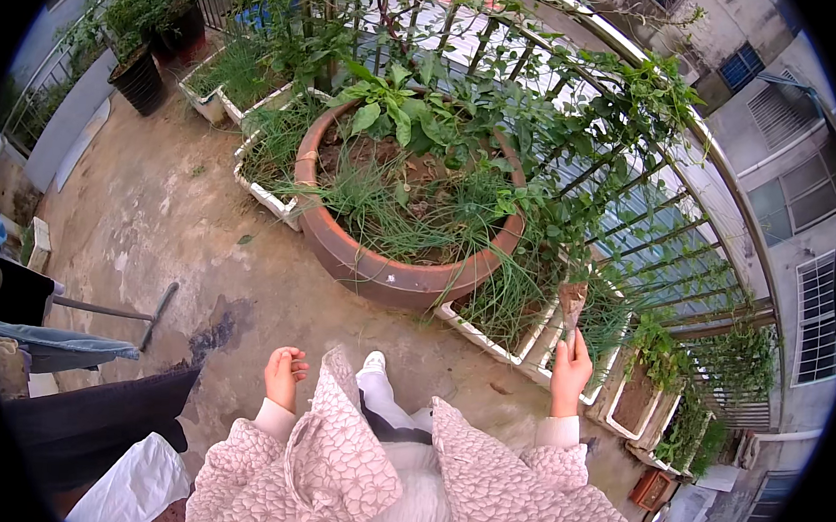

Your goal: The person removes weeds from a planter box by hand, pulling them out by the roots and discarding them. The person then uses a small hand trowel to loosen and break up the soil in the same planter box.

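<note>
My right hand [571,374] grips a small hand trowel [572,304] by its handle, with the soil-caked blade pointing up and away from me. Behind the blade grow green onion-like plants [603,320] in a white foam planter box [545,342]. My left hand [284,378] hangs above the concrete floor with its fingers loosely bent and nothing visible in it. Ahead of me stands a large round terracotta-coloured pot [396,281]. Thin onion-like leaves [364,201] spill over its front rim, and a broad-leaved plant [397,111] rises at its back.
A metal railing [720,177] with climbing vines curves behind the planters. More foam boxes [634,407] line the right side. Hanging laundry [98,404] and a floor squeegee [153,316] are at left. A black pot [140,80] stands at the far left.
</note>
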`<state>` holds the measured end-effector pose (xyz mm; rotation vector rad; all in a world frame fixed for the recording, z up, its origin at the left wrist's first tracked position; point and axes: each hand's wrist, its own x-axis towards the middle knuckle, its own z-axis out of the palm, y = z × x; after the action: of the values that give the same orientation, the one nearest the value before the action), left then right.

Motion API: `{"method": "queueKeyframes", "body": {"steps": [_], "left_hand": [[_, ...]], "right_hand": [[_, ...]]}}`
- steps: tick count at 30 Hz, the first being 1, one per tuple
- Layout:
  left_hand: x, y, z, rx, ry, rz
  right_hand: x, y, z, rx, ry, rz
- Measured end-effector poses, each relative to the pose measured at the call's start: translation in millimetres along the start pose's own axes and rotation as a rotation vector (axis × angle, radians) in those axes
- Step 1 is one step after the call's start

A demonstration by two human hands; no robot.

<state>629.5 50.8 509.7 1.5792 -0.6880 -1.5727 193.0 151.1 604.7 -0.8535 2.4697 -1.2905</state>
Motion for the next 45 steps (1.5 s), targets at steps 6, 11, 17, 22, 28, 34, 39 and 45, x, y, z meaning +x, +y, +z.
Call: {"method": "queueKeyframes", "body": {"steps": [6,11,17,22,28,34,39,45], "left_hand": [[28.5,0.1,40.8,-0.017,-0.196,0.073],[55.7,8.8,79.1,0.106,-0.413,0.022],[76.8,5.1,107.3,0.262,-0.382,0.13],[75.9,-23.2,106.3,0.151,-0.263,-0.005],[76.7,-41.8,88.4,0.071,-0.179,-0.017],[77.0,-31.4,86.1,0.04,-0.09,-0.007],[78.3,-32.7,90.0,0.026,-0.103,0.075],[76.3,0.4,110.4,0.125,-0.197,-0.044]], "right_hand": [[-5.5,-24.4,9.8,0.012,0.02,0.024],[-7.5,-28.5,9.0,0.071,0.029,0.169],[-20.7,-40.2,7.5,-0.077,0.252,-0.107],[-4.0,-34.1,12.1,-0.115,0.195,-0.138],[12.0,-37.6,19.8,-0.107,0.22,-0.185],[15.5,-22.5,13.7,0.058,0.194,-0.08],[1.9,0.5,13.8,0.21,0.129,0.064],[-19.7,15.8,13.5,0.21,0.289,0.007]]}}
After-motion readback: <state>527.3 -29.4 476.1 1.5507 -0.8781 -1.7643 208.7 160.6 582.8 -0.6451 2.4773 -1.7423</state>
